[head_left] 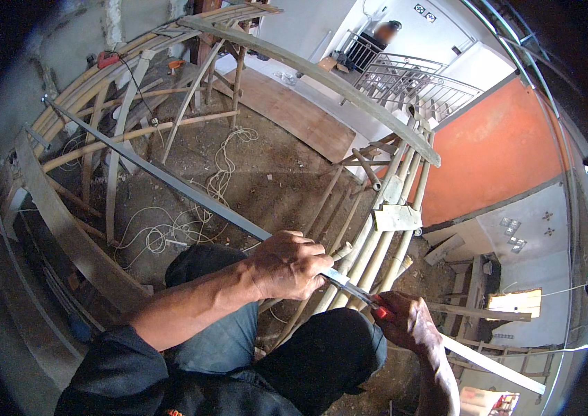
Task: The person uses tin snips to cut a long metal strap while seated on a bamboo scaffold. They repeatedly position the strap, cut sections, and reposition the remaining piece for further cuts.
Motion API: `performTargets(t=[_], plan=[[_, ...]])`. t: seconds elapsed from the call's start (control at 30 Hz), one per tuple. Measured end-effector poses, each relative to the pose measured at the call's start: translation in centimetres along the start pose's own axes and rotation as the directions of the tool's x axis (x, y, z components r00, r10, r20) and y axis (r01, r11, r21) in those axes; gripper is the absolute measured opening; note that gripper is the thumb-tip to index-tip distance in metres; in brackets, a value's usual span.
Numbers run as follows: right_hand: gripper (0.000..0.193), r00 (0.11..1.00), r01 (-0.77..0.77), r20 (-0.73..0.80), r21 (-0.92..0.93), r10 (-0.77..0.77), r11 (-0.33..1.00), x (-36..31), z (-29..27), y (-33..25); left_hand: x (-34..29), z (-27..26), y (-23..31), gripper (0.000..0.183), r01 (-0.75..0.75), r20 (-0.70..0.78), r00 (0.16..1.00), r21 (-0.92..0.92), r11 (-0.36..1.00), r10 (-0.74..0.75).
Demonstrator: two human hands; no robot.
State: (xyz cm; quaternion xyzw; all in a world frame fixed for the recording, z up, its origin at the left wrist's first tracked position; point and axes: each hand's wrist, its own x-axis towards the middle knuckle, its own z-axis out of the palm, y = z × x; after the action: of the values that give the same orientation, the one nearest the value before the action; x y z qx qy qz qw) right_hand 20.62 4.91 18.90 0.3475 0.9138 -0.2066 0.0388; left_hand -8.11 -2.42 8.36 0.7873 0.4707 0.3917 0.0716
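A long, thin metal channel (169, 179) runs diagonally in front of me, from the scaffold at the upper left down past my knees to the lower right. My left hand (290, 265) is closed around it above my lap. Just right of that grip, my right hand (410, 324) is wrapped round red-handled snips (382, 313). Their metal jaws lie against the channel; whether they bite into it I cannot tell. My right fingers partly hide the handles, and the channel's pale far end (495, 362) shows beyond that hand.
Bamboo poles (370, 260) form a scaffold beside my knees, and a wooden plank (321, 73) spans above. Far below lie a tangled white cord (221, 170) and a brown board (287, 114). A red power tool (107, 59) rests at the upper left. Another person (380, 35) is near a metal railing (405, 76).
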Motion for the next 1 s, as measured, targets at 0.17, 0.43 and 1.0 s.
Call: performTargets(t=[0.17,0.43,1.0], plan=[[0.018,0.999,0.036,-0.038,-0.033,-0.038,0.999,0.2,0.1,-0.4,0.0,-0.2,0.2,0.021,0.036,0.035,0.999,0.002,0.999,-0.036],[0.015,0.992,0.074,-0.101,-0.08,-0.082,0.994,0.3,0.5,-0.5,0.1,-0.5,0.3,0.02,0.068,0.072,0.995,-0.016,0.998,-0.067],[0.022,0.981,-0.025,-0.192,-0.208,-0.016,0.978,0.0,2.5,0.3,0.7,0.4,-0.3,0.023,0.085,0.079,0.994,-0.042,0.995,-0.081]])
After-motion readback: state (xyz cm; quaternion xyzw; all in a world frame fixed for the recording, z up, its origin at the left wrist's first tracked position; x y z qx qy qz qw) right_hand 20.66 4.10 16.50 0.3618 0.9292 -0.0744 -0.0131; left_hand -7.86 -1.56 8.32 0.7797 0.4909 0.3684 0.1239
